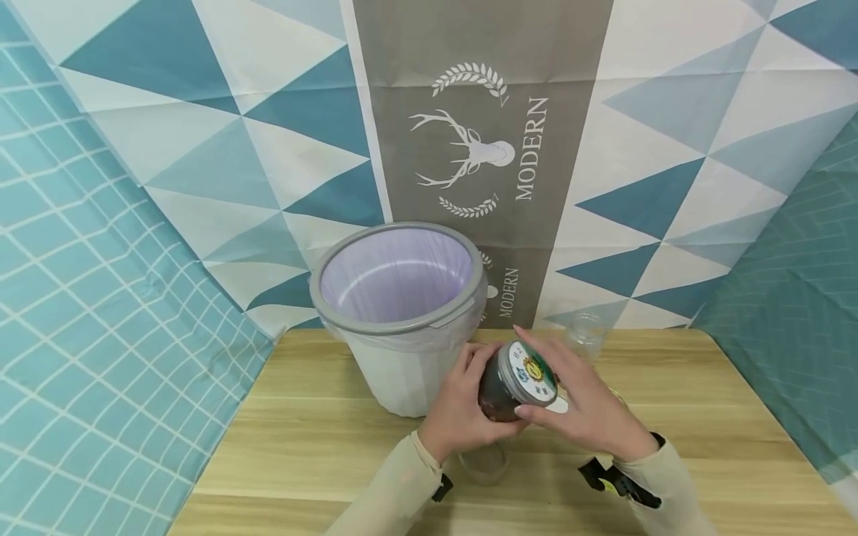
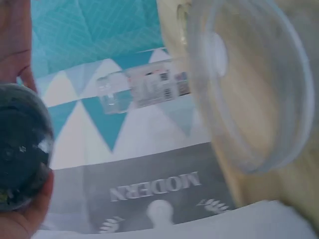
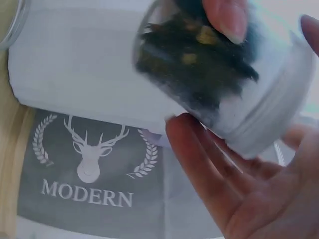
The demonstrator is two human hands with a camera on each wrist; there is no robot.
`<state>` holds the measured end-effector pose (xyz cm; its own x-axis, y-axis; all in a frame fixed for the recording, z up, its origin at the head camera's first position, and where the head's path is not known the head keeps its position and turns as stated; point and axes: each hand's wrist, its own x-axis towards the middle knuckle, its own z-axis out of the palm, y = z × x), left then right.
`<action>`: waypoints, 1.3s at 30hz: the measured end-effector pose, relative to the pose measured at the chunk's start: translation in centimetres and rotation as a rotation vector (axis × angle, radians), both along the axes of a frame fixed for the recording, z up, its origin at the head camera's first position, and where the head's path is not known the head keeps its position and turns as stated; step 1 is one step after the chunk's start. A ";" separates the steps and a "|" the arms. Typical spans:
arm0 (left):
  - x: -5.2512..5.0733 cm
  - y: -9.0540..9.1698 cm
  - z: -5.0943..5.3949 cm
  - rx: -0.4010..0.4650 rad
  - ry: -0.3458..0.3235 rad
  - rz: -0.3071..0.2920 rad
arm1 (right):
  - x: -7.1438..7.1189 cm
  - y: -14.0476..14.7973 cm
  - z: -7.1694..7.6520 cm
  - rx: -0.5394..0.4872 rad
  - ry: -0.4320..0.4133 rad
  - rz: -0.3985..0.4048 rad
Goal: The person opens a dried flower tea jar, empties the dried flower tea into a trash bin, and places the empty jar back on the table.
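The left hand (image 1: 457,411) is gripping the dark-filled jar (image 1: 496,396), which is lying tilted between its thumb and fingers, clear of the surface (image 1: 704,417). The right hand (image 1: 585,394) is spreading a straight thumb and forefinger about the jar's lid (image 1: 534,374); whether both are touching it, I cannot tell. The white bin (image 1: 382,365) is standing just beyond the left hand.

My head view looks forward-down from farthest back, over table (image 1: 288,461). Wrist views close in, facing MODERN print (image 1: 532,149): upside down in left, upright in right. All three catch jar (image 1: 509,381).
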<state>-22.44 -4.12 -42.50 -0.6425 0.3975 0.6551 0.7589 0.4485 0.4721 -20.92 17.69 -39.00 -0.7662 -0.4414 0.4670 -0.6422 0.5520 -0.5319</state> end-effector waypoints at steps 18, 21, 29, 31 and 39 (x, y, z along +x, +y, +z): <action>1.4 -0.9 2.1 -0.130 0.247 0.023 | 0.1 -3.0 -1.0 -0.145 0.323 -0.086; 1.4 -1.2 2.0 -0.130 0.189 -0.009 | -0.3 -3.1 -1.4 -0.155 0.381 -0.035; 1.1 -1.8 2.0 -0.107 0.123 -0.068 | -1.1 -2.7 -1.2 -0.080 0.486 0.077; 1.1 -1.9 2.1 -0.109 0.125 -0.058 | -0.9 -2.5 -1.0 -0.034 0.439 0.062; 0.9 -2.0 2.0 -0.118 0.135 -0.030 | 0.1 -1.4 0.1 0.046 0.202 0.003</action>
<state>-21.53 -6.17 -40.54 -0.5383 0.4948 0.6822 0.8258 0.4711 0.3099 -20.79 16.26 -38.89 -0.6579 -0.4680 0.5900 -0.7347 0.5708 -0.3665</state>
